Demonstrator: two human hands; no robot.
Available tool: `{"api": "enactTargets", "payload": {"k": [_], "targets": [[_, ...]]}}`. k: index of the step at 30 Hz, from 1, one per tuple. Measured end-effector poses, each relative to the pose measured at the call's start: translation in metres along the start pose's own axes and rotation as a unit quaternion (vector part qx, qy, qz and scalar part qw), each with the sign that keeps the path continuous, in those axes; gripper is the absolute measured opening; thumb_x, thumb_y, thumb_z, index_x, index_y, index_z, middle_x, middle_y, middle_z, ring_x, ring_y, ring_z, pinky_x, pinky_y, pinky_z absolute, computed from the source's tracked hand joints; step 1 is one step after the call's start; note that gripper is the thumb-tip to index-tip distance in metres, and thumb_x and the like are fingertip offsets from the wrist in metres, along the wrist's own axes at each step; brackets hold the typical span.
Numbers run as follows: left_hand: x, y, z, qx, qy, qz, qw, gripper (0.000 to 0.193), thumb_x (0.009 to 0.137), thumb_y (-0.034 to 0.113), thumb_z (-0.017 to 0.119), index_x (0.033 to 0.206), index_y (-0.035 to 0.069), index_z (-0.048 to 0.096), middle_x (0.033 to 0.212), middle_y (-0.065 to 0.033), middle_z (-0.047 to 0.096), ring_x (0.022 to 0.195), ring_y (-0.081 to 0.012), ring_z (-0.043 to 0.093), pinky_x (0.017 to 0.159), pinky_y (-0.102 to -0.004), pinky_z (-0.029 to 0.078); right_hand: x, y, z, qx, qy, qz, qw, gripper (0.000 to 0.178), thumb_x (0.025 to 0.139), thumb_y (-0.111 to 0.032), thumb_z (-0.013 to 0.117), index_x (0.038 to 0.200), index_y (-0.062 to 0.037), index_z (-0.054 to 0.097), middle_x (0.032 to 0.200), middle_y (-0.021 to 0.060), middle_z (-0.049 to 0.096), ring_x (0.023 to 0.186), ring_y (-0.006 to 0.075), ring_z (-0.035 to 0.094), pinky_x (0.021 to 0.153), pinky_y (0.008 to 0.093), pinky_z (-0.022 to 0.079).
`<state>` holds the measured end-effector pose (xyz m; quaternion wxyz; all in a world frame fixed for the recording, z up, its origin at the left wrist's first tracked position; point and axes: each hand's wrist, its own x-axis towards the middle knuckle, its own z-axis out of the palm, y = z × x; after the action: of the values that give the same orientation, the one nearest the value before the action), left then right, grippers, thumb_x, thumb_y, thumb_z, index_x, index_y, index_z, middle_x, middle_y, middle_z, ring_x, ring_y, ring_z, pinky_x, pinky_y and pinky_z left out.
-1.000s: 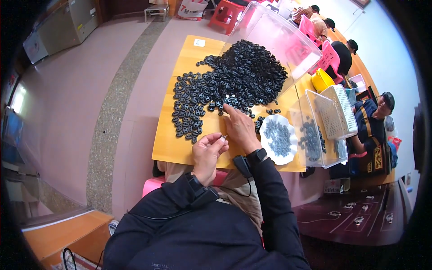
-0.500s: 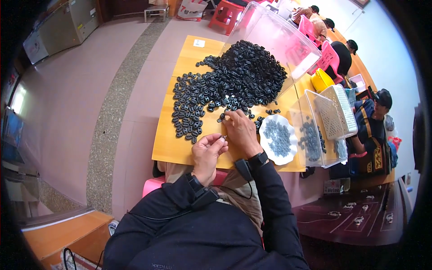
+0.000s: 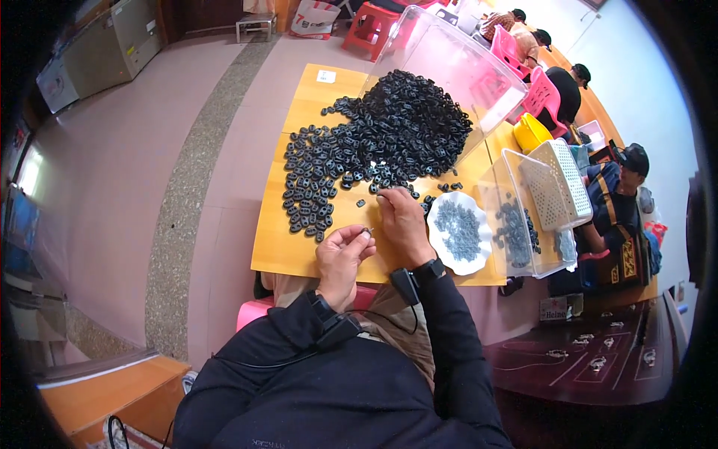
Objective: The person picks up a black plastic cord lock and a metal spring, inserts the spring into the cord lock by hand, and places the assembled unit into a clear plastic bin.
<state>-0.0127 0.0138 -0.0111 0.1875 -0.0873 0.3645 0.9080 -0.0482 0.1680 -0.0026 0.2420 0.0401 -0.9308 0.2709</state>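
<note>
My left hand [image 3: 342, 262] is closed in a pinch above the table's near edge, with a small dark piece [image 3: 368, 231] at thumb and fingertip. Beside it, my right hand [image 3: 405, 223] has its fingers curled together just over the tabletop. What the right fingertips hold, if anything, is too small to make out. One black two-holed plastic piece [image 3: 360, 203] lies alone on the wood, left of those fingertips. Beyond both hands spreads a large heap of such black pieces [image 3: 407, 123], thinning into a single layer [image 3: 307, 179] on the left.
A white scalloped dish [image 3: 482, 258] of small grey translucent pieces stands right of my right hand. Further right are a clear bin [image 3: 557, 262], a white perforated basket [image 3: 557, 183] and a yellow bowl [image 3: 529, 133]. A big clear box [image 3: 479, 75] stands behind the heap. Co-workers sit along the right.
The right fingertips have shifted slightly right, and the lone black piece beside them now lies apart from them on the table. My left hand keeps its pinch in nearly the same place.
</note>
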Motion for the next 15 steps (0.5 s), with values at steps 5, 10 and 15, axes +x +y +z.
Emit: {"api": "enactTargets", "payload": {"k": [5,10,15], "targets": [[0.001,0.001,-0.003,-0.002,0.001,0.0,1.0,0.016,0.088,0.002,0.062,0.103,-0.001,0.058,0.091,-0.0063,0.063,0.079,-0.0137,0.064,0.072,-0.0248,0.054,-0.026,-0.004,-0.011,0.31,-0.02,0.213,0.926,0.021,0.091,-0.009,0.059,0.108,0.0038,0.06,0.078,0.0069,0.063,0.07,0.0149,0.062,0.061,0.0268,0.05],[0.001,0.0,-0.002,0.013,0.001,0.002,1.0,0.017,0.087,0.002,0.063,0.103,-0.001,0.058,0.091,-0.0067,0.064,0.079,-0.0143,0.064,0.072,-0.025,0.054,-0.054,-0.004,-0.024,0.545,-0.03,0.304,0.781,0.032,0.092,-0.005,0.057,0.123,0.0037,0.052,0.09,0.0043,0.06,0.076,0.0093,0.059,0.072,0.0278,0.057],[0.0,0.0,-0.002,0.02,-0.007,-0.001,1.0,0.018,0.087,0.002,0.063,0.104,-0.001,0.058,0.092,-0.0076,0.064,0.08,-0.0153,0.065,0.072,-0.0257,0.055,-0.067,-0.01,-0.035,0.559,-0.023,0.324,0.763,0.031,0.091,-0.002,0.059,0.121,0.0052,0.054,0.085,0.0054,0.062,0.071,0.0123,0.062,0.065,0.0243,0.054]]}}
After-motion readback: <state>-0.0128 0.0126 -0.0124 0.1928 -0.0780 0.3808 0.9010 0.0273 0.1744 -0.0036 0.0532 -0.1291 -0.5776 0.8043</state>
